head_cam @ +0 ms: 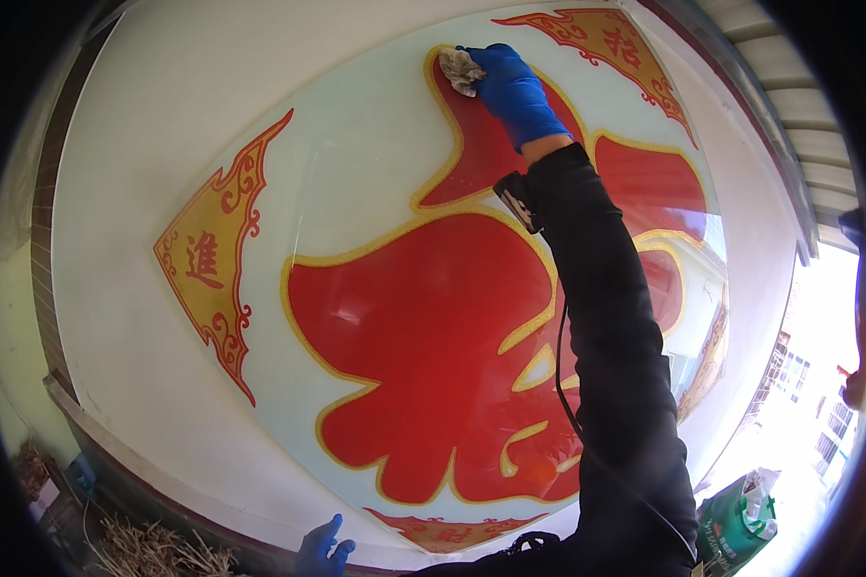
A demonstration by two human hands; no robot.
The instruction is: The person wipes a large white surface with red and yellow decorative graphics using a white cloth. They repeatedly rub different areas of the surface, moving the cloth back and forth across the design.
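Note:
A large glossy diamond-shaped panel [375, 159] with a red, gold-edged character [418, 303] and ornate gold corners hangs on the white wall. My right hand [512, 90], in a blue glove, presses a crumpled greyish cloth or paper wad [462, 71] against the upper tip of the red character. A black sleeve covers that arm, and a small dark device with a cable is at the forearm. Low in the picture, my left hand [322, 549], also blue-gloved, is raised in front of the wall below the panel, fingers apart, with nothing visible in it.
Dry stalks [159, 552] lie in a pile at the lower left, beneath a dark ledge [151, 479]. A green bag [737, 523] with items in it stands at the lower right. Corrugated roofing [808, 108] shows at the upper right; part of a person [862, 324] is at the right rim.

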